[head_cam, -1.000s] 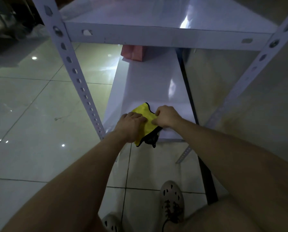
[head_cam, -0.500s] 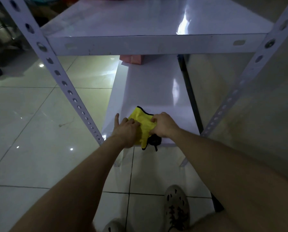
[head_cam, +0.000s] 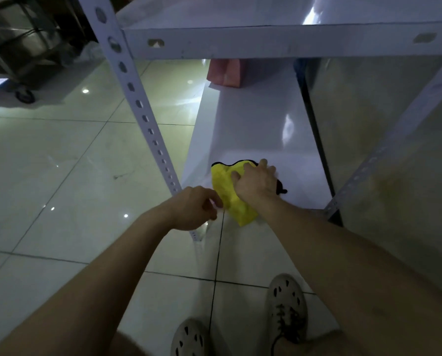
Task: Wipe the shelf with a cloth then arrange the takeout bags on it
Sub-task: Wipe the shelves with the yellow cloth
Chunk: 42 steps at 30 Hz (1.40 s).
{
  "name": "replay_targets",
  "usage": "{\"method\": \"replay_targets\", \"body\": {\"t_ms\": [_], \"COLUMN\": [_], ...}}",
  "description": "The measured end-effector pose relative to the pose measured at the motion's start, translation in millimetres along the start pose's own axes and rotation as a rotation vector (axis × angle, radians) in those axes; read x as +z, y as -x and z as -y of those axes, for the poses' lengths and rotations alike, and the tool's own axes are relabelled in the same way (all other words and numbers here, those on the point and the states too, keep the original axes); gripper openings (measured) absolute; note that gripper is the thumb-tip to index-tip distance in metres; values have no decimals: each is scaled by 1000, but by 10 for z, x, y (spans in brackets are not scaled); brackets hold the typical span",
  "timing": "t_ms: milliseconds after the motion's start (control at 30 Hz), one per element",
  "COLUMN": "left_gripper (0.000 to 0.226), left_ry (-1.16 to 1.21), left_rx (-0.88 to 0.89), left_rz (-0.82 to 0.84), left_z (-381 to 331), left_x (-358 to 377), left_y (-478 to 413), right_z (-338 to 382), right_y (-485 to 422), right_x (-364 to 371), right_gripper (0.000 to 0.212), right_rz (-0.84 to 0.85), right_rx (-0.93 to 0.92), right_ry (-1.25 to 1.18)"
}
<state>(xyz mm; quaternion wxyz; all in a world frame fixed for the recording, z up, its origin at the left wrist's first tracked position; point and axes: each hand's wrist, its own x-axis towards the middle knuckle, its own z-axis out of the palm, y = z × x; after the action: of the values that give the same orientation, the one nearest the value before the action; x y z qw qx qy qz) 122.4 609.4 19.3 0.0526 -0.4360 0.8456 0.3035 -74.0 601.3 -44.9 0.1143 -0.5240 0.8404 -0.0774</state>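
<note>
Storeroom or shop back room, by the look of it: white slotted-angle steel shelving (head_cam: 127,80), glossy pale floor tiles (head_cam: 47,163), wheeled metal cart (head_cam: 22,60) far left, pink bag (head_cam: 225,73) on lower shelf.

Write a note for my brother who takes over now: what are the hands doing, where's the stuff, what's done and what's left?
Right hand presses flat on the yellow cloth at the front edge of the lower shelf.
Left hand is loosely curled beside the cloth, holding nothing.
A pink bag sits at the shelf's far end.
Done: wiping is under way; how much is wiped cannot be told.
Left: finish wiping, then arrange the bags.
</note>
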Motion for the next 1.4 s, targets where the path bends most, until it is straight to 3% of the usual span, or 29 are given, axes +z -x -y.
{"method": "replay_targets", "body": {"t_ms": [133,267,367,500,733,867,1033,1300,1400], "left_gripper": [21,61,90,86,67,72,70,71,59], "left_ry": [21,25,292,404,330,262,240,263,316], "left_rx": [-230,-465,-305,-11,26,3,22,-49,-151], "left_rz": [-71,-386,-653,-810,-875,-869,-910,-864,-898], "left_z": [403,661,603,444,392,406,348,263,171], "left_x": [-28,-61,-135,-231,-253,-267,-243,-278,-226], "left_y": [277,421,432,294,99,103,92,132,103], "right_z": [137,455,578,527,693,1062,1228,919,793], "right_y": [-7,24,117,187,-206,-1111,-1815,-488,-169], "right_x": [118,193,252,331,415,322,320,465,505], "right_gripper": [54,56,55,42,31,39,38,26,20], "right_rz": [25,80,105,99,42,16,-16,32,-53], "right_rx": [-31,-230,-402,-523,-484,-362,-277,-627,-616], "right_ry": [43,126,184,111,2,52,-79,49,28]}}
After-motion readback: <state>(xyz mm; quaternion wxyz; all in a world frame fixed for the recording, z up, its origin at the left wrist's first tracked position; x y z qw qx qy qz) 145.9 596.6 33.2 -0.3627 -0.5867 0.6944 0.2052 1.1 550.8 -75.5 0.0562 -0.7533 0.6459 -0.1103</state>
